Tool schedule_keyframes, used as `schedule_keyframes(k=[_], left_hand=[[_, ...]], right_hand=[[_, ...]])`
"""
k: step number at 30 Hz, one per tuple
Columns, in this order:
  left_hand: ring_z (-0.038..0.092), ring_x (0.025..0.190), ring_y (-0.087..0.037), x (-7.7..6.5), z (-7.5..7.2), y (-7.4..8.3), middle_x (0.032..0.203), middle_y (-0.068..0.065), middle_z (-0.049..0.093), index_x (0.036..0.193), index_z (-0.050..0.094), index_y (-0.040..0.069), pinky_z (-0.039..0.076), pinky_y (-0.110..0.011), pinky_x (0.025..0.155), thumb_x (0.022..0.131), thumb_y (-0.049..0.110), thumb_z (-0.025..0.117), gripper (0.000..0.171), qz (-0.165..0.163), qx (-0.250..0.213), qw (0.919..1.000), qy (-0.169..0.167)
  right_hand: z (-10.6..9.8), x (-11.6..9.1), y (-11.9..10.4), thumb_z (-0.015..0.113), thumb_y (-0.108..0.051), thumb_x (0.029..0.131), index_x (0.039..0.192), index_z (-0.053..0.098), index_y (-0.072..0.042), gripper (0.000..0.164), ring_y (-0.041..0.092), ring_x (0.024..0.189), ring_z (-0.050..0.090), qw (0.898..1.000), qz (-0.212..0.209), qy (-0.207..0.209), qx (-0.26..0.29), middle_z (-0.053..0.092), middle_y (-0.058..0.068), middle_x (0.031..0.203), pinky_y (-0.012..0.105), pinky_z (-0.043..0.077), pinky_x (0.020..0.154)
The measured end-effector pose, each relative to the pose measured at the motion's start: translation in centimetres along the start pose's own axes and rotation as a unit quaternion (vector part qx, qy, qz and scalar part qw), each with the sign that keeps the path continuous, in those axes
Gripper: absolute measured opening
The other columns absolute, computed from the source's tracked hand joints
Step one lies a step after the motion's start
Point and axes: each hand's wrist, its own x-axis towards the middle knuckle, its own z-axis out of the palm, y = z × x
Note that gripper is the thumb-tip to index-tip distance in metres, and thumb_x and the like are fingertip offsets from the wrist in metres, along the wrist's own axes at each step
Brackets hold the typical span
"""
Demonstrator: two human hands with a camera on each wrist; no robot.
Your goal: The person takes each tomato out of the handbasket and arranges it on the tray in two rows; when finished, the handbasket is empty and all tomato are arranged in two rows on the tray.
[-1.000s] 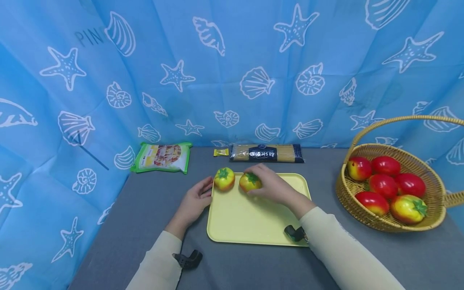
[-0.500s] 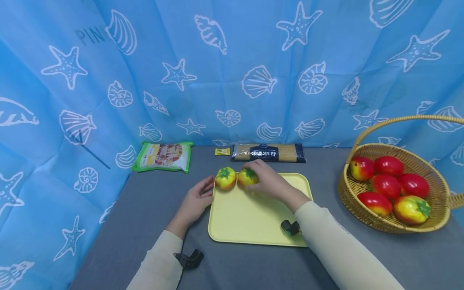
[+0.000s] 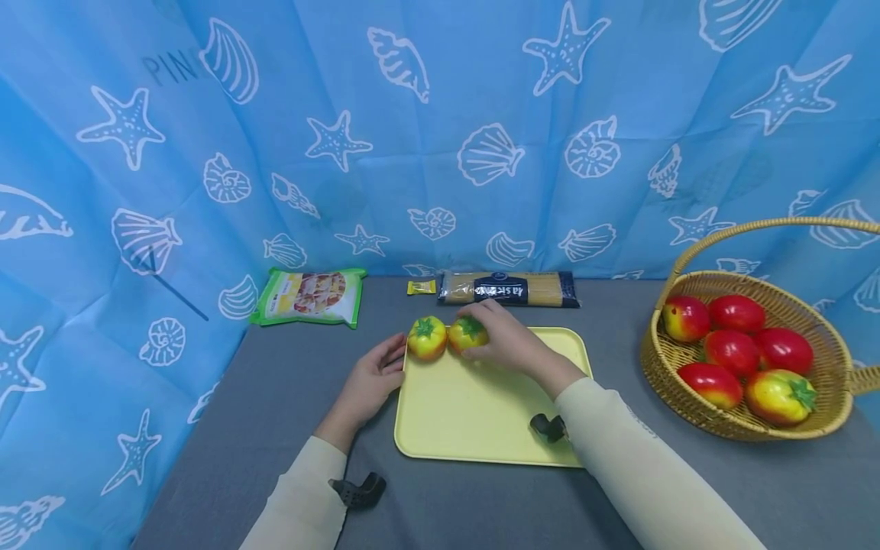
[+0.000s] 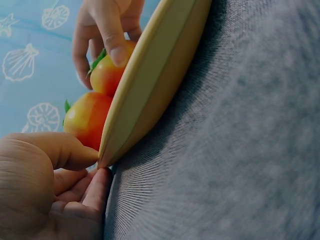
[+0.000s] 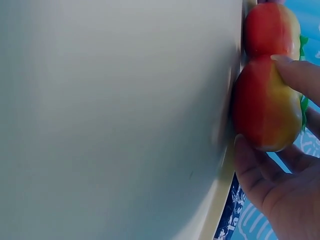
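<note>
Two red-and-yellow tomatoes with green leafy tops sit side by side at the far left corner of a pale yellow tray [image 3: 474, 416]. The left tomato [image 3: 427, 338] stands against the right tomato [image 5: 267, 105]; they touch. My right hand [image 3: 505, 340] holds the right tomato, thumb on its near side and fingers round the other, as the right wrist view shows. My left hand [image 3: 371, 382] is at the tray's left edge; in the left wrist view its thumb and fingers pinch the rim beside the left tomato.
A wicker basket [image 3: 656, 393] with a tall handle stands at the right, holding several red and yellow fruits. Along the back lie a green-edged food bag [image 3: 309, 296], a small yellow packet [image 3: 422, 287] and a pack of spaghetti [image 3: 509, 289]. A blue curtain [image 3: 399, 153] hangs behind.
My right hand has slid the right tomato leftward until it meets the left one. My left hand has stayed at the tray's edge.
</note>
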Motion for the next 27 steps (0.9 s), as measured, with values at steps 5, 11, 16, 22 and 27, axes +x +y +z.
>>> schedule_keyframes(k=[5,11,16,22,27], left_hand=[[0.055,0.143,-0.039,0.0,0.0,0.1,0.164,-0.025,0.046,0.166,0.038,-0.005,0.052,-0.040,0.113,0.097,-0.007,0.061,0.072,-0.003,0.008,1.0000,0.001],[0.056,0.142,-0.038,-0.1,0.1,0.2,0.164,-0.023,0.046,0.166,0.038,-0.004,0.053,-0.039,0.112,0.098,-0.006,0.061,0.072,-0.003,0.019,0.9998,0.004],[0.056,0.142,-0.038,-0.2,0.2,0.3,0.164,-0.023,0.046,0.166,0.038,-0.004,0.053,-0.039,0.111,0.098,-0.006,0.061,0.072,-0.004,0.020,0.9998,0.004],[0.056,0.142,-0.036,-0.1,0.2,0.2,0.164,-0.022,0.047,0.166,0.039,-0.004,0.053,-0.039,0.112,0.098,-0.007,0.062,0.072,-0.008,0.020,0.9997,0.007],[0.056,0.142,-0.035,-0.2,0.2,0.3,0.165,-0.020,0.047,0.166,0.039,-0.002,0.052,-0.039,0.112,0.098,-0.006,0.062,0.072,-0.013,0.020,0.9997,0.009]], right_hand=[[-0.1,-0.2,0.1,0.090,-0.021,0.091,0.153,0.059,-0.008,0.071,0.036,0.129,0.057,1.000,-0.005,0.004,0.000,0.055,0.017,0.143,0.058,0.050,0.114],[-0.6,-0.7,0.2,0.090,-0.024,0.092,0.155,0.057,-0.007,0.073,0.033,0.126,0.058,0.999,-0.014,0.011,0.026,0.056,0.016,0.141,0.056,0.051,0.112],[-1.6,-1.6,0.2,0.087,-0.024,0.094,0.157,0.054,-0.008,0.073,0.039,0.133,0.055,0.997,-0.024,0.026,0.075,0.051,0.018,0.151,0.055,0.055,0.108],[-2.7,-2.8,0.4,0.084,-0.024,0.098,0.159,0.051,-0.005,0.072,0.047,0.137,0.053,0.988,-0.032,0.052,0.143,0.049,0.020,0.155,0.059,0.058,0.103],[-3.9,-4.1,0.6,0.078,-0.026,0.103,0.159,0.050,-0.005,0.066,0.046,0.137,0.054,0.979,-0.033,0.070,0.187,0.052,0.020,0.154,0.064,0.053,0.107]])
